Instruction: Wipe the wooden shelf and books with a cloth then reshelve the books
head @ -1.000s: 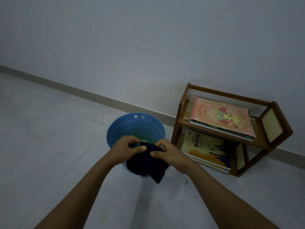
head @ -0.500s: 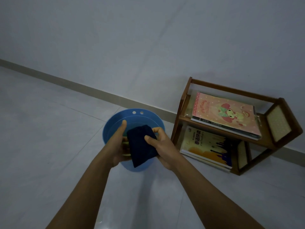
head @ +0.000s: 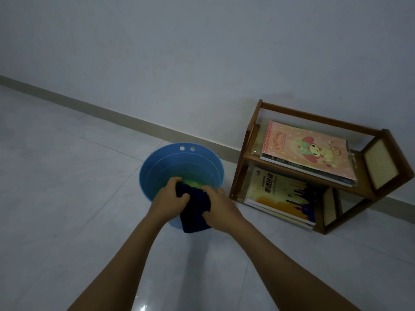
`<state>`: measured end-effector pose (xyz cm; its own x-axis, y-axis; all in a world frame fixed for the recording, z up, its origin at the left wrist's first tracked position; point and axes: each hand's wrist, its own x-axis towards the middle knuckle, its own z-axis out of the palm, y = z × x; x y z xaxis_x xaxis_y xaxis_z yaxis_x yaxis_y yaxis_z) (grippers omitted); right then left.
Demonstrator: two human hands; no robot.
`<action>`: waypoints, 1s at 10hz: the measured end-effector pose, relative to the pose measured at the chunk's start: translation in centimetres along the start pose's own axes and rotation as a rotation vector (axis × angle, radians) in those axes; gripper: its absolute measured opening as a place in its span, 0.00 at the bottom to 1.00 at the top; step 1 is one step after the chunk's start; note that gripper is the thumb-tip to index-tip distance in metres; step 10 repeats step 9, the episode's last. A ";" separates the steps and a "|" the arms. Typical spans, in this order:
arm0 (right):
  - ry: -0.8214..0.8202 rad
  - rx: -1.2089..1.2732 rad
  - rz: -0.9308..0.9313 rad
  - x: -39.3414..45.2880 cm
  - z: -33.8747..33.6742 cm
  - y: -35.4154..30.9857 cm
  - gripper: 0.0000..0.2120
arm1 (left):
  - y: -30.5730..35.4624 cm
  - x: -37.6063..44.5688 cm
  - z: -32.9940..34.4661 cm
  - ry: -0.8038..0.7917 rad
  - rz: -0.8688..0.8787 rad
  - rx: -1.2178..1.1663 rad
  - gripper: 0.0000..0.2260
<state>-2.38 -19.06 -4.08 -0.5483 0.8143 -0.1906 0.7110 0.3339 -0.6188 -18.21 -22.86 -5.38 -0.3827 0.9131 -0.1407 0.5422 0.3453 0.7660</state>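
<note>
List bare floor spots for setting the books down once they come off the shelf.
Free: tiled floor left of the blue basin, and floor in front of the wooden shelf. Crowded: the narrow strip between basin and shelf.

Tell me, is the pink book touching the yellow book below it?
Apart. The head view shows the pink book lying on the upper board of the wooden shelf, while the yellow book lies on the lower level, with that board between them.

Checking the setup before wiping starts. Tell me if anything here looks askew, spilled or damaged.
Nothing stands out. Both hands, left and right, grip the dark cloth over the blue basin. No spill shows on the floor. The books lie flat on both levels of the shelf, slightly overhanging its front.
</note>
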 end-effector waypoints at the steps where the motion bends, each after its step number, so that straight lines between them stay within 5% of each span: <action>1: 0.004 -0.308 -0.142 0.4 0.1 -0.3 0.40 | -0.4 0.0 -0.7 -0.141 0.057 -0.057 0.18; 3: -0.152 -0.343 -0.261 1.9 0.8 0.4 0.33 | -2.1 -0.2 -0.7 -0.113 0.361 0.390 0.22; 4: -0.233 -0.364 -0.267 2.3 0.9 0.7 0.29 | -2.0 -0.4 -0.9 -0.449 0.315 0.373 0.30; 5: -0.222 -0.422 -0.258 2.6 1.1 0.5 0.24 | -2.4 0.0 -0.2 -0.333 0.310 0.633 0.29; 6: -0.146 -0.435 -0.265 2.6 1.8 0.4 0.15 | -2.6 0.5 1.0 -0.210 0.321 0.676 0.18; 10: -0.056 -0.464 -0.219 2.1 1.7 -0.6 0.16 | -2.9 0.9 2.4 -0.096 0.263 0.664 0.16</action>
